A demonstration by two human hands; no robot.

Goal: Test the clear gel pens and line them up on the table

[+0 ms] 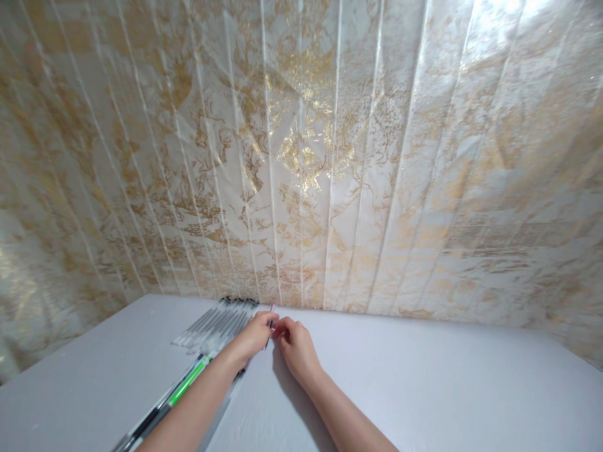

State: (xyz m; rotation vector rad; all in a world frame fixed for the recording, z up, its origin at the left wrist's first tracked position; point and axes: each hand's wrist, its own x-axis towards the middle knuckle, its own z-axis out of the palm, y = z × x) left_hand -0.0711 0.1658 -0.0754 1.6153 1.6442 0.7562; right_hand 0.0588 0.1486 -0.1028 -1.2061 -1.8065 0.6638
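Above the white table, my left hand (257, 331) is closed around a thin pen (272, 308) with a pinkish upper end. A dark part of it shows between the fingers, and its lower end points down toward the table. My right hand (298, 350) is curled, with its thumb and fingertips pinched together at the pen's right side, against the left fingertips. The blur and the fingers hide the exact grip. Just left of my left hand, a row of thin clear pens (219, 323) with dark ends lies side by side on the table.
A bright green pen (189, 381) and several black and clear pens (149, 419) lie along my left forearm, which partly covers them. The white table (424, 383) meets a shiny, creased white-and-gold sheet (301, 157) at its far edge.
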